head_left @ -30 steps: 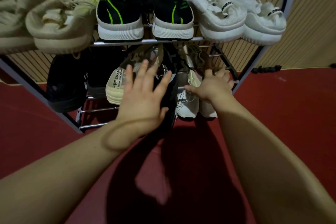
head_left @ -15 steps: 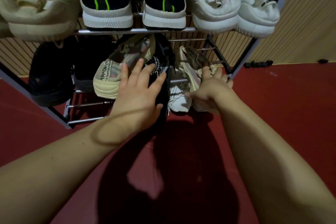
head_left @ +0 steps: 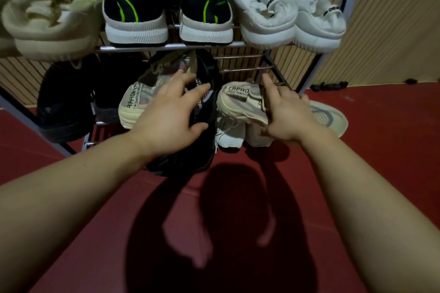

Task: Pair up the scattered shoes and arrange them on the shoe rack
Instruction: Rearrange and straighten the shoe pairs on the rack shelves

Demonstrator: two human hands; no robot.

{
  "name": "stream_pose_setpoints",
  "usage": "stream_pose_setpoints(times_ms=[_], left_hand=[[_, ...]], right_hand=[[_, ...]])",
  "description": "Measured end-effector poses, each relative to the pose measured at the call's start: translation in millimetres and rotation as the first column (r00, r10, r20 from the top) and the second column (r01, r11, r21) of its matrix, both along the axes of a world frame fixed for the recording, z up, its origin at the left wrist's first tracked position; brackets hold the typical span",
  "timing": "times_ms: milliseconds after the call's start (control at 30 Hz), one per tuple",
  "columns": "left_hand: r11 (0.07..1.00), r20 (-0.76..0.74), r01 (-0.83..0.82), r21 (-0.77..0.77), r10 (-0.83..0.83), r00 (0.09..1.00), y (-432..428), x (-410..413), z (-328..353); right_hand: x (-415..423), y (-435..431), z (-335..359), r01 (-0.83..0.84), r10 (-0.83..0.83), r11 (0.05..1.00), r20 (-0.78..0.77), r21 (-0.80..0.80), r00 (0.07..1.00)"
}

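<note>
Beige shoe (head_left: 240, 102) now lifted, right hand (head_left: 289, 115)

Glossy metal rack rail (head_left: 171, 46), knitted cloth shoes (head_left: 266, 7), ribbed rubber soles (head_left: 137, 35)

Dim, hard floor shadows, fisheye edges

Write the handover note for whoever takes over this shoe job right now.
Left hand: fingers spread, resting on the black shoe at the lower shelf.
Right hand: grips a beige shoe, lying sideways over a white shoe.
Done: top shelf holds three pairs: beige, black-green, white. Dark shoes sit lower left.
Left: set the held shoe beside its match and straighten the lower shelf.
</note>
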State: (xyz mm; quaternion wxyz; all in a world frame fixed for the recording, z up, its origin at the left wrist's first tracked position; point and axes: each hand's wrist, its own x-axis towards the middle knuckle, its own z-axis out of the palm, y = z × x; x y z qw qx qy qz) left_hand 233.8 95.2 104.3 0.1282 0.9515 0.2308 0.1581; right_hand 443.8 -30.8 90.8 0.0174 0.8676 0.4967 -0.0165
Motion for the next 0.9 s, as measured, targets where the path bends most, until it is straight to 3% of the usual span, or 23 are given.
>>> stream_pose_setpoints(times_ms=[133, 267, 367, 467, 533, 633, 800, 900], left_hand=[[0.991, -0.15, 0.053, -0.12, -0.071, 0.986, -7.9, 26.5, 15.3], [0.911, -0.236, 0.112, -0.397, -0.219, 0.947, -19.7, 39.3, 18.2], [0.763, -0.207, 0.108, -0.638, -0.304, 0.93, -22.0, 27.4, 13.1], [0.529, -0.14, 0.063, -0.846, -0.336, 0.931, -17.4, 9.1, -1.9], [0.366, -0.095, 0.017, -0.931, -0.285, 0.954, -17.2, -2.7, -6.9], [0.192, 0.005, 0.037, -0.981, -0.166, 0.986, -22.9, -13.5, -13.5], [0.165, 0.106, 0.091, -0.982, 0.084, 0.991, -40.0, -7.3, -23.0], [-0.036, 0.124, 0.143, -0.989, 0.325, 0.937, -48.0, 18.4, -31.8]], right_hand=[[2.4, -34.6, 21.4, -0.271, 0.271, 0.963, 0.002, -0.018, 0.963], [0.2, -48.2, 22.1, -0.415, 0.412, 0.909, -0.06, -0.034, 0.909], [-4.9, -48.6, 21.0, -0.448, 0.442, 0.893, -0.095, -0.055, 0.892], [-11.1, -39.2, 23.3, -0.492, 0.486, 0.865, -0.078, -0.096, 0.87], [-15.2, -29.0, 25.4, -0.533, 0.533, 0.836, -0.043, -0.129, 0.845], [-19.9, -13.7, 28.2, -0.571, 0.577, 0.802, -0.017, -0.176, 0.816], [-18.3, 5.6, 24.5, -0.552, 0.561, 0.828, 0.185, -0.099, 0.807], [-10.2, 5.8, 15.7, -0.369, 0.356, 0.927, 0.156, 0.069, 0.922]])
